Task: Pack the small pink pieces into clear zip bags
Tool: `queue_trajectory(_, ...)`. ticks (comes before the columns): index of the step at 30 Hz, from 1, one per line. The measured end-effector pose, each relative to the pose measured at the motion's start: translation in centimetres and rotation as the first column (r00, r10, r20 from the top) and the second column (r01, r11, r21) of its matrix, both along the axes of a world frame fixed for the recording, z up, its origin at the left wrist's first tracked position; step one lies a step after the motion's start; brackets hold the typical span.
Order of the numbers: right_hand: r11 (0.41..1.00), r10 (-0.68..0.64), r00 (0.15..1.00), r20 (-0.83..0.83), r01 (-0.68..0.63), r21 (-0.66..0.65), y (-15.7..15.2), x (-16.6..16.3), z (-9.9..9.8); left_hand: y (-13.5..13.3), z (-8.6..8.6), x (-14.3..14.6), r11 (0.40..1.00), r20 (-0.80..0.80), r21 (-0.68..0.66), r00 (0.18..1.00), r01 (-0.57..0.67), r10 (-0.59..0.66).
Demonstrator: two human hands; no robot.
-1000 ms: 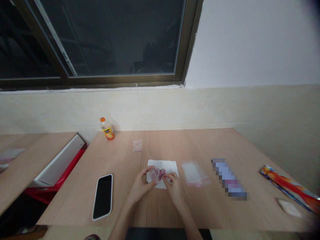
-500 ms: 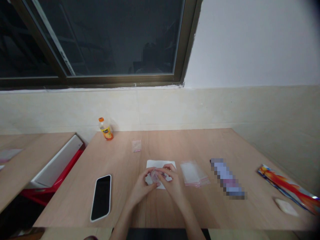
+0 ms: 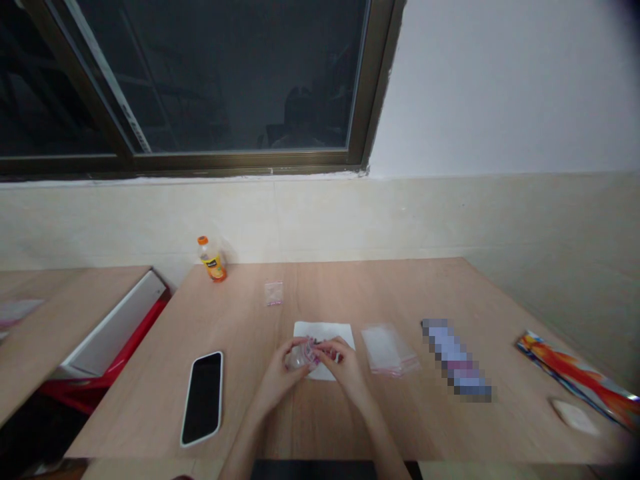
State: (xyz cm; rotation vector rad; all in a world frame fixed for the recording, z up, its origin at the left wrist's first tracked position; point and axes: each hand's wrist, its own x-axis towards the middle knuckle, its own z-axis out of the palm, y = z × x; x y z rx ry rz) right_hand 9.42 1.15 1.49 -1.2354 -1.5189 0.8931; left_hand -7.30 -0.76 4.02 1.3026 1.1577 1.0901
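Note:
Above a sheet of white paper, a small clear plastic zip bag with a pinkish edge is between my hands. My left hand has its fingers and thumb closed around the bag's body, which bulges a little. At the bag's pink edge, my right hand pinches with thumb and fingertips. Small dark or purplish bits show by the right fingers, too small to name. To the right of the paper lies a stack of flat clear zip bags with pink seals.
Farther back lies another small zip bag. An orange-capped juice bottle stands near the wall. A phone is at left; a pixelated object, a colourful wrapper and a whitish flat item are at right.
The bag has shifted slightly left in my left hand, and more of its clear body shows. My right fingers have drawn closer together at its pink edge.

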Motion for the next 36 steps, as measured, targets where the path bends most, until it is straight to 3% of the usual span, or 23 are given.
queue_trajectory(6, 0.996, -0.008, 1.0, -0.026, 0.006, -0.085, 0.1, 0.4, -0.9, 0.3, -0.7, -0.5, 0.997, -0.033, 0.049, 0.998, -0.06, 0.061)
queue_trajectory(13, 0.989, 0.053, 0.971, 0.231, -0.019, -0.147, 0.1, 0.1, -5.0, 0.7, -1.7, -0.6, 0.997, -0.003, 0.057, 0.999, -0.054, 0.054)
queue_trajectory(19, 0.996, 0.014, 0.972, 0.237, 0.007, -0.089, -0.3, -0.4, -6.3, 0.6, -1.4, -1.0, 0.995, -0.016, 0.068, 0.997, -0.068, 0.069)
queue_trajectory(23, 0.999, -0.029, 0.987, 0.158, 0.034, -0.029, -0.5, -0.1, -4.8, 0.5, -1.5, -1.2, 0.996, -0.041, 0.066, 0.997, -0.066, 0.069)
queue_trajectory(30, 0.984, -0.157, 0.987, 0.032, 0.154, 0.093, -0.6, 0.8, 0.8, 0.4, -1.7, -0.4, 0.995, -0.019, 0.065, 0.997, -0.074, 0.075)
queue_trajectory(36, 0.993, -0.012, 1.0, 0.029, 0.009, 0.12, -1.0, 0.3, 3.7, 0.4, -1.2, 0.7, 0.998, 0.021, 0.06, 1.0, -0.023, 0.022)
